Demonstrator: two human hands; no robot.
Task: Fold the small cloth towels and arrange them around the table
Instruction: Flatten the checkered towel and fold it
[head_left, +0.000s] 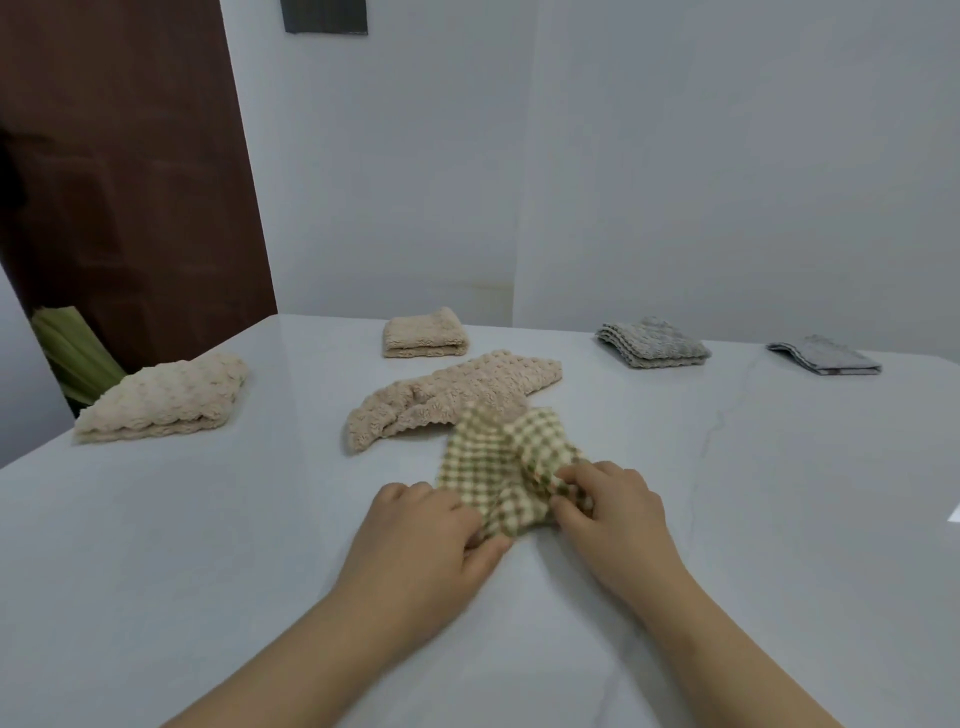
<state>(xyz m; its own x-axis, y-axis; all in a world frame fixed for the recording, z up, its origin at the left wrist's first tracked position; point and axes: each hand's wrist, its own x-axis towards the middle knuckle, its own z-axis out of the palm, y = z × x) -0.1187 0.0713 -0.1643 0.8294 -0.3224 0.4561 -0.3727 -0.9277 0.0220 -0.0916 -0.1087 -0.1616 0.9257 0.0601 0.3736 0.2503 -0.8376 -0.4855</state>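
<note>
On the near counter (208, 545), left grip (431, 525) and right grip (608, 509) each pinch the crumpled check towel (493, 462), not yet folded; just behind lies a loose beige towel (447, 400); farther out four sit folded: left towel (166, 400), back towel (425, 339), grey towel (652, 344), thin grey towel (826, 356); two seemingly remain.

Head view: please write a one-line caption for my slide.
Left hand and right hand grip a crumpled green checked towel on the white table, an unfolded beige towel just behind.

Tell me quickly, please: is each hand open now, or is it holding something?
Left hand: closed, holding the checked towel.
Right hand: closed, pinching the same checked towel.
</note>
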